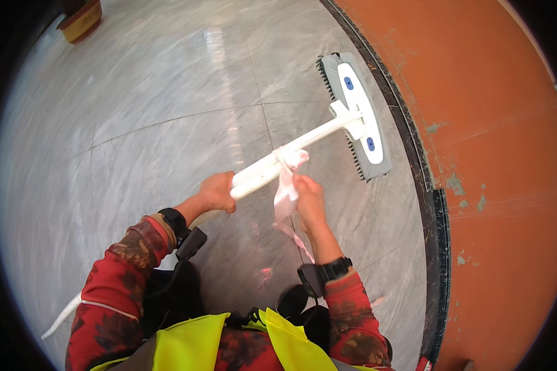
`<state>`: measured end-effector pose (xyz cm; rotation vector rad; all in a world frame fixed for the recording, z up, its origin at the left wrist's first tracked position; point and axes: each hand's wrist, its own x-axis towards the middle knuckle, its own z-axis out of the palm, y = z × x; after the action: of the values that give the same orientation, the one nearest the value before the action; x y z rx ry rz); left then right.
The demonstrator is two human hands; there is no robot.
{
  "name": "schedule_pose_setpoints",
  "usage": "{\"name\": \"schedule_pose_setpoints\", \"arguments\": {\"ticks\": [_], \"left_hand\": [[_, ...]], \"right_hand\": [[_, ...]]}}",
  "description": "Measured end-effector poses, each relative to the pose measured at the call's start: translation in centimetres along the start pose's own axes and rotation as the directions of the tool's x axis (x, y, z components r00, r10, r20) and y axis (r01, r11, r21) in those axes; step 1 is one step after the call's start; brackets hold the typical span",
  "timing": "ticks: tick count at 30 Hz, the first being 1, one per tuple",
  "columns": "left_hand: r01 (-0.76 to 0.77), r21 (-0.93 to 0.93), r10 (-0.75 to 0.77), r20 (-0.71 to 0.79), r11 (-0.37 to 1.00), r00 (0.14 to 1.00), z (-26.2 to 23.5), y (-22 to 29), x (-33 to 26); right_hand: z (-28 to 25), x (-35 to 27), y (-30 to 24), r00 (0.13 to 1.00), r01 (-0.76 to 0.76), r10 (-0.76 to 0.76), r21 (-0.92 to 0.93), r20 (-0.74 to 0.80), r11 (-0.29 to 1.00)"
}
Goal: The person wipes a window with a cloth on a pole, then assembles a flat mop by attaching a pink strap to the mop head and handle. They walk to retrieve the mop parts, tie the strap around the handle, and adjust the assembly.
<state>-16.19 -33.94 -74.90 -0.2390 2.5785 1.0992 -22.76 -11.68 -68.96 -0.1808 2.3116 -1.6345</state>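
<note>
My left hand [218,191] is closed around the white pole [315,134] of a flat mop, which slants across in front of me. A shorter white tube [254,183] lies alongside the pole, close to my left fingers. Around both runs a pale pink strip [284,198], soft like thin cloth or plastic, its tail hanging down. My right hand [309,199] pinches this strip just below the pole. The mop head [360,114], at the upper right, has a grey pad, a white plate with blue spots and dark bristles along one edge.
Grey marbled floor tiles [161,80] lie beneath me. To the right a dark border [408,123] runs beside an orange, scuffed wall surface [495,136]. A yellow-brown pot [80,23] stands at the far left. A white pole end [62,317] shows behind my left arm.
</note>
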Motion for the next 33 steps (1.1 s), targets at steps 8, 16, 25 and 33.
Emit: {"name": "schedule_pose_setpoints", "arguments": {"ticks": [8,16,25,33], "left_hand": [[0.132,0.138,-0.138,0.029,0.982,0.990,-1.8,0.6,0.3],[0.282,0.290,-0.293,-0.005,0.914,0.956,-1.5,0.6,0.9],[0.205,0.545,-0.078,-0.247,0.813,0.966,1.0,1.1,2.4],[0.241,0.404,-0.119,-0.304,0.882,0.945,6.5,3.4,9.6]], "right_hand": [[-1.9,0.8,-5.5,0.958,-0.282,0.200,0.532,0.207,0.798],[-1.9,-1.8,-1.6,0.833,-0.553,0.378,0.615,0.403,0.562],[0.0,-0.7,-0.4,0.656,-0.752,0.501,0.428,0.564,0.502],[3.0,0.9,-3.7,0.964,0.266,-0.265,0.080,-0.021,0.961]]}}
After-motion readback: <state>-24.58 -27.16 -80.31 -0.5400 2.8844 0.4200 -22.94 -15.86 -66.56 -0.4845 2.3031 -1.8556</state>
